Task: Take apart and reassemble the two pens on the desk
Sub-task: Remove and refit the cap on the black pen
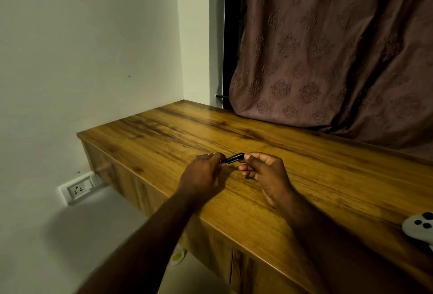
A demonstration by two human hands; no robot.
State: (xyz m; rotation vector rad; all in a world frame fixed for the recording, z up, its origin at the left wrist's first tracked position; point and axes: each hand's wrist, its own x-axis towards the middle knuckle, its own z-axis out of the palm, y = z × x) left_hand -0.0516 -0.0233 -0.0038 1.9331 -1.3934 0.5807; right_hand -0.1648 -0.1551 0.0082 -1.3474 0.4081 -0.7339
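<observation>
Above the wooden counter (234, 134), the left hand (203, 174) and right hand (264, 174) pinch opposite ends of a short black pen (233, 158). The pen tilts up toward the right hand. A brown patterned curtain (328, 48) hangs behind the counter, and a white object with dark spots (419, 228) lies at its right edge.

Both forearms bare, no sleeves or jewellery visible.

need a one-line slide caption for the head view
Both hands, left hand and right hand, hold a black pen between them above a wooden desk.
</observation>
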